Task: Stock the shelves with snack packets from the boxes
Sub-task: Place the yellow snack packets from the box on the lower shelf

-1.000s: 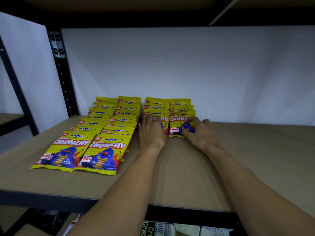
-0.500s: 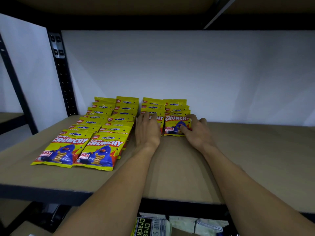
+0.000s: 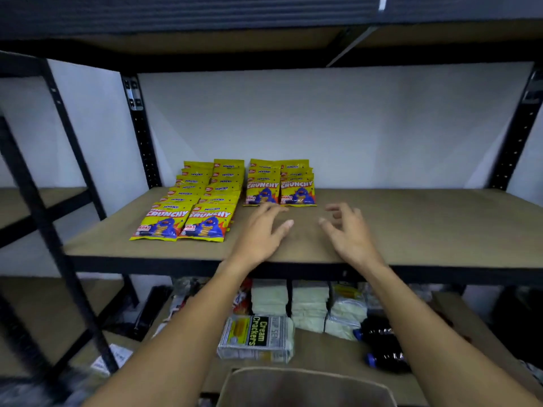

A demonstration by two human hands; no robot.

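While both bare forearms are stretched forward from the bottom of the head view, the left hand (image 3: 261, 233) is held palm down just above the shelf (image 3: 426, 227). Its fingers are straight and fanned apart, and nothing is gripped. Its fingertips are placed just in front of the snack packets (image 3: 261, 192); whether the nearest packet is touched cannot be told. The right hand (image 3: 349, 236) is held near it, a little apart, palm down. Its fingers are spread and loosely bent, and nothing is held.

The snack packets are yellow, printed with "CRUNCHY" and a blue monster, and are laid flat in four overlapping rows on the left half of the tan shelf board. The two left rows are run from the white back wall (image 3: 352, 127) almost to the front edge. The two right rows are short and kept close to the wall. The right half of the board is seen as bare wood.

The shelf is framed by black metal uprights (image 3: 141, 136). Below it, a lower shelf (image 3: 320, 348) is partly hidden by the forearms. On it are seen a pack labelled "Cream Crackers" (image 3: 255, 336), stacked pale packets (image 3: 308, 309) and dark bottles with blue caps (image 3: 379, 333). A brown cardboard flap (image 3: 305, 386) is seen at the bottom edge.
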